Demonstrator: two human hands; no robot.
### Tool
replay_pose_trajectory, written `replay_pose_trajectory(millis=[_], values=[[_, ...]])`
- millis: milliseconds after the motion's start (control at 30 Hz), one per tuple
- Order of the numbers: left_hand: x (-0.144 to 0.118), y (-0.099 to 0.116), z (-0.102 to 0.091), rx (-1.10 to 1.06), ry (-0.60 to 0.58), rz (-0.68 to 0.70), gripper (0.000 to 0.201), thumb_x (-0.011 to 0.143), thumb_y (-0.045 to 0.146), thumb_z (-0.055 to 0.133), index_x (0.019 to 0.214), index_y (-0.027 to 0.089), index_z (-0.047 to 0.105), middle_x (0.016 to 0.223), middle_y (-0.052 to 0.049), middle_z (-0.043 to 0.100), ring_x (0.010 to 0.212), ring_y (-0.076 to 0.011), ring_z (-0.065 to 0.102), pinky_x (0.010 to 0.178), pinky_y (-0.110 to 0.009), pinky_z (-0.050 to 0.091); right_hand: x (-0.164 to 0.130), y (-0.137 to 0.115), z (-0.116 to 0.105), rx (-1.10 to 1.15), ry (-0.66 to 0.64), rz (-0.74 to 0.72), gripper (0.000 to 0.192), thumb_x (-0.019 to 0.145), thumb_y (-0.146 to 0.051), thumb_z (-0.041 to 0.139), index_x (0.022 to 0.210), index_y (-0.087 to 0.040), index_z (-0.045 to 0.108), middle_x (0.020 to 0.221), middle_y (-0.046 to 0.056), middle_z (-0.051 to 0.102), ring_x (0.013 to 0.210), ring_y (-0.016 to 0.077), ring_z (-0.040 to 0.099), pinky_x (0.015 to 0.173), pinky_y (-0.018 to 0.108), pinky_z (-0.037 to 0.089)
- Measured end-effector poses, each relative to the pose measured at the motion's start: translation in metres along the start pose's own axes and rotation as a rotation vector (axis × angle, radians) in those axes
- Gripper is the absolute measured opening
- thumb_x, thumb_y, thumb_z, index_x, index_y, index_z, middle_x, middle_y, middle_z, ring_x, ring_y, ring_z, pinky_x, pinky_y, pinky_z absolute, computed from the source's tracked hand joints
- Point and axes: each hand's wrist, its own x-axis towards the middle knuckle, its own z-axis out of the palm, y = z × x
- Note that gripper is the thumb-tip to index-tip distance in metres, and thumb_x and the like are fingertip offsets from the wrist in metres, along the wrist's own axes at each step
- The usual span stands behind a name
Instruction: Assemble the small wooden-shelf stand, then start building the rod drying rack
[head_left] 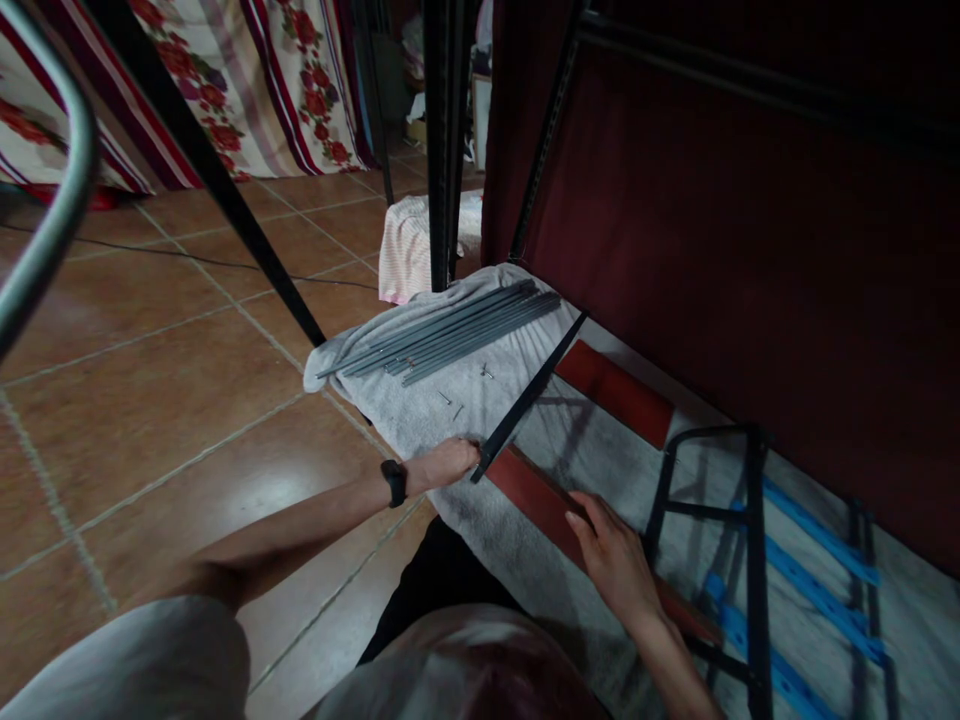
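My left hand (448, 462), with a black watch on its wrist, grips the near end of a long black metal bar (529, 395) that slants up and away over a grey towel (480, 400). My right hand (613, 555) rests flat on a reddish-brown wooden board (534, 497) lying on the towel, fingers spread on its edge. A second reddish board (615, 392) lies further back. A bundle of grey metal rods (457, 332) lies across the far part of the towel, with a few small screws (451, 402) scattered near them.
A dark red fabric panel (712, 250) on a black frame stands to the right. A black metal frame (712, 520) and blue plastic strips (817, 590) lie at the right. Black frame legs (442, 140) rise behind. Tiled floor (150, 380) spreads left; a floral curtain (247, 80) hangs at the back.
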Motion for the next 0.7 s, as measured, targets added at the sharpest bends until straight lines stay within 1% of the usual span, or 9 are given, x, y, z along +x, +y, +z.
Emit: replay_pose_trajectory(millis=[100,200,267,400,500,633,700], values=[[0.0,0.0039,-0.0047,-0.005,0.003,-0.019,0.023,0.084,0.008,0.047,0.074,0.016,0.066,0.078,-0.005,0.068,0.072,-0.0162,0.063,0.066,-0.025,0.045,0.0004,0.0001,-0.0004,-0.003,-0.009,0.01,0.033,0.098,-0.034,0.037,0.122,-0.021,0.056,0.112,0.009,0.069,0.105,0.0212,0.066,0.091,0.037,0.053],[0.0017,0.0084,-0.008,-0.043,0.029,-0.04,0.022,0.086,0.01,0.047,0.083,0.015,0.068,0.087,-0.006,0.071,0.077,-0.0176,0.065,0.066,-0.025,0.045,0.0003,-0.0007,-0.0009,-0.003,-0.024,0.025,0.033,0.099,-0.034,0.036,0.122,-0.02,0.055,0.114,0.009,0.069,0.106,0.0211,0.065,0.093,0.038,0.052],[0.0028,0.0091,-0.0077,-0.07,0.039,-0.049,0.021,0.085,0.009,0.048,0.087,0.015,0.068,0.088,-0.007,0.07,0.08,-0.0174,0.065,0.067,-0.024,0.046,0.0002,-0.0014,-0.001,-0.003,-0.024,0.033,0.033,0.099,-0.034,0.036,0.122,-0.02,0.055,0.115,0.009,0.068,0.107,0.0211,0.065,0.093,0.038,0.051],[0.0017,0.0049,-0.0014,-0.074,0.035,-0.042,0.018,0.084,0.009,0.051,0.082,0.014,0.068,0.085,-0.006,0.069,0.08,-0.0165,0.064,0.074,-0.024,0.047,0.0006,-0.0012,0.0,-0.01,-0.013,0.034,0.034,0.098,-0.035,0.037,0.122,-0.021,0.056,0.116,0.009,0.068,0.108,0.0214,0.065,0.092,0.037,0.052],[-0.0015,0.0034,0.0014,-0.059,0.033,-0.028,0.021,0.085,0.009,0.048,0.079,0.015,0.067,0.083,-0.006,0.069,0.078,-0.0166,0.064,0.073,-0.025,0.047,0.001,0.0001,0.0012,-0.015,-0.015,0.026,0.033,0.098,-0.035,0.037,0.122,-0.022,0.056,0.116,0.008,0.068,0.107,0.0211,0.065,0.092,0.037,0.052],[-0.0022,0.0076,-0.0034,-0.061,0.044,0.019,0.028,0.089,0.008,0.041,0.081,0.016,0.066,0.094,-0.006,0.07,0.084,-0.0165,0.065,0.074,-0.024,0.047,0.0007,0.0001,0.0018,-0.029,-0.022,0.02,0.033,0.099,-0.034,0.036,0.123,-0.021,0.055,0.115,0.008,0.068,0.108,0.0214,0.065,0.092,0.037,0.052],[-0.0009,0.0086,-0.0054,-0.084,0.066,0.015,0.026,0.09,0.01,0.042,0.084,0.016,0.067,0.098,-0.006,0.07,0.087,-0.0164,0.065,0.075,-0.024,0.048,0.0005,-0.0009,0.0013,-0.035,-0.024,0.021,0.034,0.099,-0.035,0.036,0.123,-0.02,0.055,0.116,0.009,0.068,0.108,0.0216,0.065,0.093,0.037,0.052]])
